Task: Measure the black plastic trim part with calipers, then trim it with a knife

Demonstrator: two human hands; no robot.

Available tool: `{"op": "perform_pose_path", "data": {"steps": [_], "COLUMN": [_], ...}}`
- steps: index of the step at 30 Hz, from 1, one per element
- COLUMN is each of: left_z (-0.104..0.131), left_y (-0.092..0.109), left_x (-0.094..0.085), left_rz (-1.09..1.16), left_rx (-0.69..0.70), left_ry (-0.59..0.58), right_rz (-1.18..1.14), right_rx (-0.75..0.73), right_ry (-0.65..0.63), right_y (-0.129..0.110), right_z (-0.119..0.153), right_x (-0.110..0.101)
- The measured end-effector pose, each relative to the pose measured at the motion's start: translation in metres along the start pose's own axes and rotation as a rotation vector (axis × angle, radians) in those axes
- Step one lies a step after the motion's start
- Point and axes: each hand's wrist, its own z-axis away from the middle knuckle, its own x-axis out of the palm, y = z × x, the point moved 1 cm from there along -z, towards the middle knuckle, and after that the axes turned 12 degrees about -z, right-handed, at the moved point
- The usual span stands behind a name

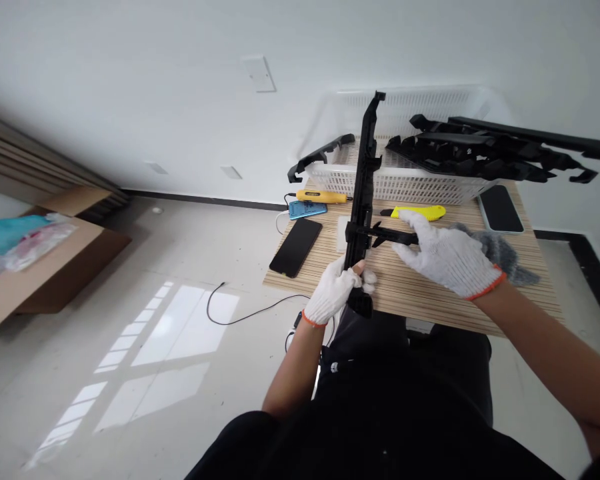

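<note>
A long black plastic trim piece [364, 180] is held up over the front of the table, its far end in front of a white basket. My left hand [333, 290], in a white knitted glove, is closed round its lower end. A short black arm [393, 235] sticks out to the right from the piece; whether it is one part with it I cannot tell. My gloved right hand [445, 257] has thumb and fingers around the outer end of this arm. Just beyond those fingers lies a yellow utility knife [433, 213].
The white plastic basket [405, 183] holds several black trim pieces [480, 147], some jutting over its right rim. On the wooden table [430, 293] are a yellow pen-shaped tool [323, 196], a blue device [307, 210], a black phone [296, 248], another phone [501, 209] and a grey cloth [505, 253].
</note>
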Motion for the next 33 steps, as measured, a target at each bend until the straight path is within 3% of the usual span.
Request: {"op": "perform_pose_path", "data": {"steps": [14, 22, 33], "left_z": [-0.001, 0.001, 0.004], "left_y": [-0.005, -0.006, -0.001], "left_x": [-0.002, -0.002, 0.0], "left_rz": [0.006, -0.05, -0.045], "left_rx": [0.014, 0.059, 0.047], "left_ry": [0.016, 0.013, -0.004], "right_rz": [0.059, 0.002, 0.006], "right_rx": [-0.036, 0.034, -0.079], "right_ry": [0.008, 0.055, -0.023], "right_y": [-0.002, -0.007, 0.003], "right_z": [-0.004, -0.005, -0.004], "right_x": [0.002, 0.003, 0.005]}}
